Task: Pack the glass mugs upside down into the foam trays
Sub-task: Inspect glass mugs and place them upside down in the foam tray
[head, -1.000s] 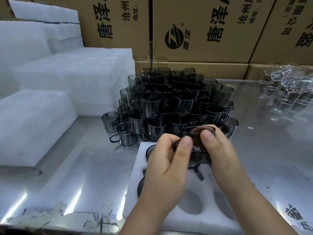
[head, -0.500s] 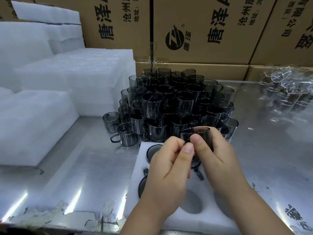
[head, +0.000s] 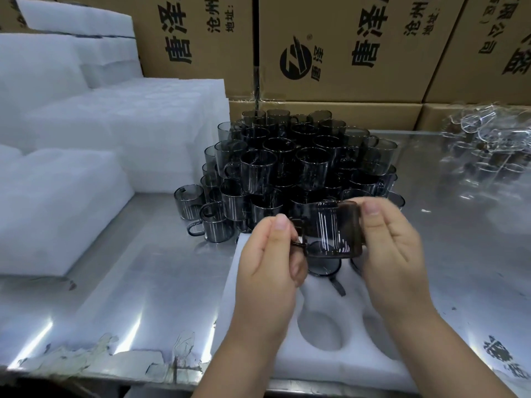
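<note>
A smoky grey glass mug hangs tipped on its side just above a white foam tray. My left hand pinches the mug's handle. My right hand grips its base end with the thumb on top. Beneath the mug, dark mugs sit upside down in the tray's far pockets, partly hidden by my hands. Two near pockets show bare foam. Behind the tray stands a stacked heap of grey mugs.
Stacks of white foam trays fill the left of the steel table. Clear glass mugs lie at the back right. Cardboard boxes wall off the back. The table's front edge runs just below the tray.
The mug has been turned from roughly upright to lying on its side and lowered a little toward the tray. My hands have spread apart, the left now on the handle.
</note>
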